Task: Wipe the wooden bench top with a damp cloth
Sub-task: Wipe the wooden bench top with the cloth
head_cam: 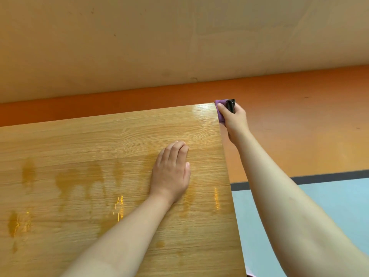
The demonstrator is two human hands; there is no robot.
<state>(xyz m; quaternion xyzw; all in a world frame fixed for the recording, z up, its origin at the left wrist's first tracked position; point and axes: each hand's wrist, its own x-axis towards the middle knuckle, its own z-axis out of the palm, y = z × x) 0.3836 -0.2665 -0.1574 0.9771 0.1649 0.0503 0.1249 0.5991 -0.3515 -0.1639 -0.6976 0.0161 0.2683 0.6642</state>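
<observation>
My right grip [235,118] is curled round the purple cloth [221,117] at the far right corner of the desk [89,140]. My thumb lies on top of the cloth. The rest of my fingers go down the side, so the cloth is wrapped over the edge there. A dark bit [231,104] sticks up out of my fist. I cannot tell what it is. It may be another part of the cloth. My left grip [171,170] holds nothing. It lies flat on the desk with the fingers straight and close together, well apart from the cloth.

The cloth looks soft and light. I think it will bend any way I squeeze it and go floppy when wet. So it is best to keep it bunched in my palm, with a flat part pressed on the wood. The desk is hard, smooth and shiny. Wet patches [79,182] show in a row across the near part, so the desk may be slippery under my left grip.
</observation>
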